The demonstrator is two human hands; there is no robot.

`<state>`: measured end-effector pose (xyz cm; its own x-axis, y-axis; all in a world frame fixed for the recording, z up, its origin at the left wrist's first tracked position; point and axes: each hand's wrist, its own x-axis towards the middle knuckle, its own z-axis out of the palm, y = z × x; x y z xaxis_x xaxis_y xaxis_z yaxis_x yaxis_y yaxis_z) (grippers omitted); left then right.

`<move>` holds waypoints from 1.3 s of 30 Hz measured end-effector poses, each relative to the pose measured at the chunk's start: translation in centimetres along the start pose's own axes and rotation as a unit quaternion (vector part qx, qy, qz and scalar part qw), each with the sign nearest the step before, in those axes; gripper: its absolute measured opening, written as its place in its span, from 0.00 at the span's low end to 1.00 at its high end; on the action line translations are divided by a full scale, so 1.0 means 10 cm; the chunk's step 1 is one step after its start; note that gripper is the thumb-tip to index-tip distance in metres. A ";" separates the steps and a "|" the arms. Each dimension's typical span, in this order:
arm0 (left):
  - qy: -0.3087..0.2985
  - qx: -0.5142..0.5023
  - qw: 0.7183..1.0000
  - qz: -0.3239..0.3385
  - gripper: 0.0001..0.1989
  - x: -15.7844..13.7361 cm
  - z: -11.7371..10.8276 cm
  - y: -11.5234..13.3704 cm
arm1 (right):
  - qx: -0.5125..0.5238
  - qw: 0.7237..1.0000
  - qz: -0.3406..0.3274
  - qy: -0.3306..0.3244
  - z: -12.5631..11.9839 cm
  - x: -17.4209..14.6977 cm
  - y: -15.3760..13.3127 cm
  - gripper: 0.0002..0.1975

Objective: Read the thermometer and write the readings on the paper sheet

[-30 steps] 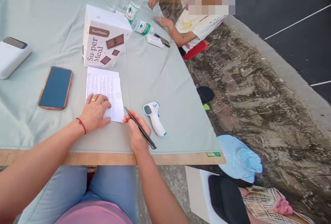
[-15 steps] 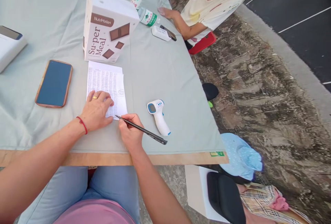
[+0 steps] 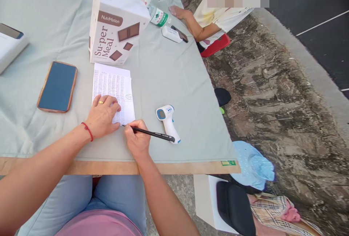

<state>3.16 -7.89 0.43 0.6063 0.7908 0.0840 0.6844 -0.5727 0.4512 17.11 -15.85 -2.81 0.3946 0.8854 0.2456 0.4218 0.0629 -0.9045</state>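
Observation:
A white sheet of paper point(image 3: 112, 83), covered with columns of small writing, lies on the cloth-covered table. My left hand point(image 3: 105, 116) rests on its lower part, fingers spread loosely, a gold ring on one finger. My right hand point(image 3: 137, 139) grips a black pen point(image 3: 152, 133) beside the sheet's lower right corner. The pen tip meets the paper's bottom edge close to my left thumb, and its rear end points right, over the handle of a white and blue infrared thermometer point(image 3: 167, 116). Behind the sheet stands a white and brown Super Meal box point(image 3: 116, 28).
A phone point(image 3: 57, 87) in a brown case lies left of the paper, with a white device point(image 3: 11, 48) farther left. Plastic bottles point(image 3: 158, 16) and a small white box point(image 3: 171, 34) are at the back, near another person's arm point(image 3: 200, 28). The table's wooden edge point(image 3: 109, 167) runs along my front.
The pen's rear end has swung upward onto the thermometer's handle, and its tip has shifted slightly down to the paper's bottom edge. My left hand stays in place.

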 end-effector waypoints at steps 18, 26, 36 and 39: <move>0.012 -0.003 1.000 0.009 0.15 -0.01 0.03 -0.01 | -0.022 1.000 0.013 -0.011 0.00 -0.01 0.01 0.06; -0.001 -0.005 1.000 -0.002 0.16 0.00 0.02 0.00 | -0.022 1.000 0.018 0.001 -0.02 -0.02 0.02 0.06; 0.007 -0.008 1.000 0.002 0.15 0.00 0.03 -0.01 | -0.031 0.999 0.014 -0.007 -0.01 -0.02 0.02 0.05; 0.004 -0.008 1.000 0.001 0.15 0.00 0.03 -0.01 | -0.028 1.000 0.012 -0.007 -0.01 -0.01 0.01 0.05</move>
<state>3.19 -7.93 0.12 0.6046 0.7912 0.0919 0.6767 -0.5711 0.4647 17.22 -16.03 -2.92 0.3936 0.8930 0.2183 0.4574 0.0157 -0.8891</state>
